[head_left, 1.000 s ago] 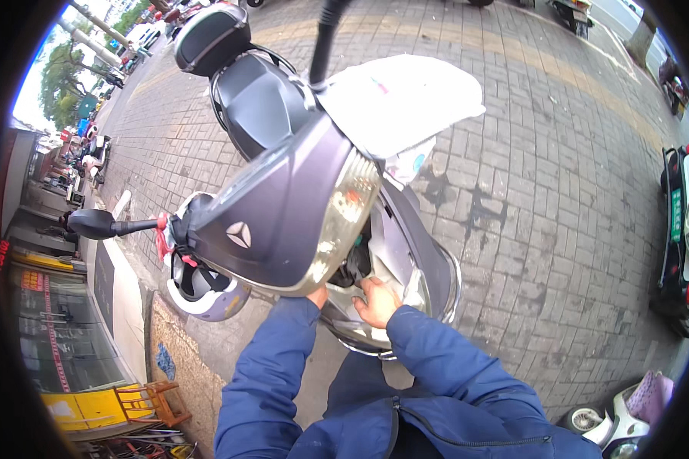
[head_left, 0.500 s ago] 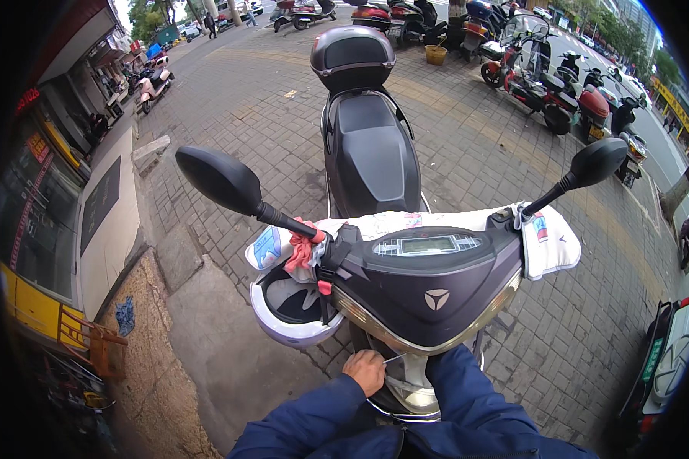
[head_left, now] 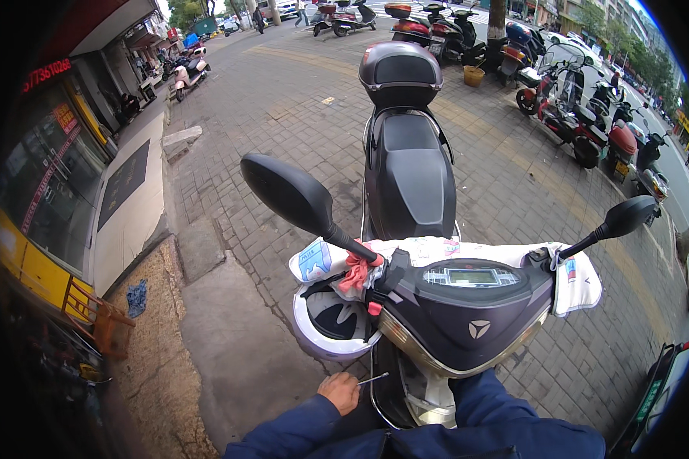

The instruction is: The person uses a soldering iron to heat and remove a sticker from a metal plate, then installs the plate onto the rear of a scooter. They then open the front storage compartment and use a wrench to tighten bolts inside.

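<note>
My left hand (head_left: 340,392) is closed round a screwdriver (head_left: 373,377), its handle hidden in the palm. The thin metal shaft points right, at the left side of the front panel of a dark electric scooter (head_left: 461,325). My right sleeve (head_left: 494,402) reaches under the scooter's front cowl, which hides the hand. The scooter faces me. A white helmet (head_left: 325,348) hangs upside down below its handlebar on the left. A printed white cloth cover (head_left: 578,284) lies over the bars, and a reddish cloth (head_left: 357,273) is bunched by the left mirror (head_left: 287,195).
Behind the scooter's seat is a top box (head_left: 400,74). Parked scooters (head_left: 589,126) line the pavement at the far right, near a yellow bucket (head_left: 473,76). A wooden chair (head_left: 99,321) and a blue rag (head_left: 136,298) are by the shopfront. A white vehicle (head_left: 670,398) stands at the lower right.
The view has shifted, so the scooter sits further right and lower. My left hand has drawn back left from the front panel with the screwdriver. The right arm stays under the cowl.
</note>
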The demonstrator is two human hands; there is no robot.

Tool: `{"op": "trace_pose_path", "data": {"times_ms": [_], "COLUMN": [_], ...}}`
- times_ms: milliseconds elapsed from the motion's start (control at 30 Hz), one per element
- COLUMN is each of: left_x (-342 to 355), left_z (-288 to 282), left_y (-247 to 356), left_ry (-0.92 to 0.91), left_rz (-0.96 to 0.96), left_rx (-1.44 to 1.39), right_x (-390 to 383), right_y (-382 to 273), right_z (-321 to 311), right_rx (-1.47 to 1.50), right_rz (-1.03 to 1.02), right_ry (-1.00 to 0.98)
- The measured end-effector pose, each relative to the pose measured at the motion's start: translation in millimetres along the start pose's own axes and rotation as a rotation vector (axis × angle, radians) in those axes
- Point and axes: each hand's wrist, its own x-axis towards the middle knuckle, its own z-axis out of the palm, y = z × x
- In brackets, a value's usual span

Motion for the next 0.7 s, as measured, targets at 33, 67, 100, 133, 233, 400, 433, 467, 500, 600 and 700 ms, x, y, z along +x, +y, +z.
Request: {"op": "trace_pose_path", "data": {"times_ms": [33,67,100,133,233,400,433,467,500,600,700], "left_x": [-5,-10,-17,-19,-19,1,14,23,29,55,68], "left_z": [0,0,1,1,1,-12,-13,-13,-13,-10,-4], "left_y": [-5,-11,-16,-25,-54,-122,-137,-150,-161,-192,-206], "left_ry": [-0.008,0.045,0.038,0.042,-0.008,-0.243,-0.248,-0.278,-0.301,-0.417,-0.283], "left_rz": [-0.023,-0.025,-0.054,-0.071,-0.134,-0.182,-0.162,-0.188,-0.132,0.017,0.209], "left_rx": [0.012,-0.002,-0.002,-0.002,-0.001,0.025,0.025,0.019,0.045,0.125,0.06], "right_x": [-3,-9,-14,-19,-34,-55,-58,-61,-63,-62,-58], "right_y": [3,5,7,9,7,-7,-9,-12,-14,-16,-17], "right_z": [2,4,7,10,19,31,32,34,34,33,32], "right_rx": [-0.008,-0.025,-0.038,-0.051,-0.103,-0.184,-0.194,-0.199,-0.198,-0.215,-0.219], "right_rz": [-0.001,0.003,0.009,0.014,0.05,0.145,0.16,0.176,0.195,0.231,0.242], "right_ry": [0.003,0.009,0.015,0.026,0.048,0.046,0.044,0.04,0.035,0.023,0.02]}}
